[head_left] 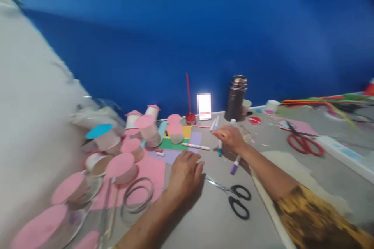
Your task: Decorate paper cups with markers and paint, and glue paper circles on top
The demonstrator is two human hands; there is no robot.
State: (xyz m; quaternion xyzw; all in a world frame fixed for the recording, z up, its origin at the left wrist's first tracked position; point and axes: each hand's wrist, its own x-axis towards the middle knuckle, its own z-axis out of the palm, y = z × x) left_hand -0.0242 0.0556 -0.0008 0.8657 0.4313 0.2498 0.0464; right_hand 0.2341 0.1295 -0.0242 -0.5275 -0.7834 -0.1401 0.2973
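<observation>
My left hand (185,173) lies over the table with its fingers loosely bent and the thumb apart; nothing shows in it. Beside it are black-handled scissors (229,190) and a white marker (195,146) on coloured paper sheets (175,144). My right hand (230,138) is farther out, its fingers drawn together close to pale markers (214,123); whatever they hold is hidden. A teal-capped marker (220,149) is just below that hand. A purple-capped marker (234,166) sticks out from under the wrist.
Paper cups with pink tops (121,165) crowd the left, near a tape roll (138,196). A dark flask (236,99) stands at the back against the blue wall. Red-handled scissors (305,144), a power strip (347,155) and coloured sticks (315,101) are on the right.
</observation>
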